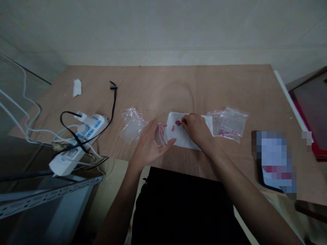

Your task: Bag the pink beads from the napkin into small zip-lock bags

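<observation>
My left hand [150, 141] holds a small clear zip bag [161, 135] with a red-lined mouth, spread apart between thumb and fingers. My right hand [194, 127] is over a white sheet [184, 142], its fingertips pinched together beside a small cluster of dark red bits [178, 122]. Whatever is between those fingertips is too small to make out. A smaller patch of pink bits [173, 128] lies on the sheet nearer the bag. Left of my left hand are several empty-looking clear zip bags [131, 127]. Right of the sheet lie more zip bags [231, 124] with pinkish strips.
On the left, a white power strip [95, 127] carries plugs and tangled cables, with a black cable [114, 102] reaching across the wooden table [158, 81]. A white scrap [77, 87] lies at the back left. A phone [274, 163], partly blurred out, lies at the right.
</observation>
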Motion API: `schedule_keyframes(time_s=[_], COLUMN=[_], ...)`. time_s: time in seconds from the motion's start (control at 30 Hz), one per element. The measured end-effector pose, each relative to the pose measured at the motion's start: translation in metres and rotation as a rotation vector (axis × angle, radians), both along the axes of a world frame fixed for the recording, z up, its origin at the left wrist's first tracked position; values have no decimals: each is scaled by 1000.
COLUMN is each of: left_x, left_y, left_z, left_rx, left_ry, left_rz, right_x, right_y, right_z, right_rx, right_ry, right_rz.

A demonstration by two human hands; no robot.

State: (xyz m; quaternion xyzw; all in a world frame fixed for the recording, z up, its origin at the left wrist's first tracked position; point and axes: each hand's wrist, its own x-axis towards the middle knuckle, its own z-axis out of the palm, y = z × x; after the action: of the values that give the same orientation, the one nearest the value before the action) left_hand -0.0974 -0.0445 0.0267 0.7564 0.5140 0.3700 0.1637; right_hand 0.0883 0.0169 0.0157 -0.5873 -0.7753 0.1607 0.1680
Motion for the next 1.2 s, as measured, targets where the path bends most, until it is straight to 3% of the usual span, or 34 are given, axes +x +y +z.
schedule_keyframes(time_s=[0.1, 0.27, 0.4, 0.67, 0.97, 1.2], left_x=[3, 17, 30, 43, 50, 53], left_y=[-2, -2, -1, -2, -1, 5], left_z=[0, -3, -4, -4, -7, -12], left_rx=[-36, -66, -83, -57, 17, 135], left_ry=[2, -132, -241, -291, -371, -549], left_rz=[36, 10, -35, 50, 112, 114], right_x=[3, -3, -10, -9, -8, 4], right_y=[-8, -39, -53, -59, -63, -61], right_z=[19, 61, 75, 83, 78, 90], right_rx=[-20, -23, -64, -15, 43, 15], right_ry=[103, 514, 454, 423, 314, 161], right_rz=[7, 167, 226, 247, 289, 486])
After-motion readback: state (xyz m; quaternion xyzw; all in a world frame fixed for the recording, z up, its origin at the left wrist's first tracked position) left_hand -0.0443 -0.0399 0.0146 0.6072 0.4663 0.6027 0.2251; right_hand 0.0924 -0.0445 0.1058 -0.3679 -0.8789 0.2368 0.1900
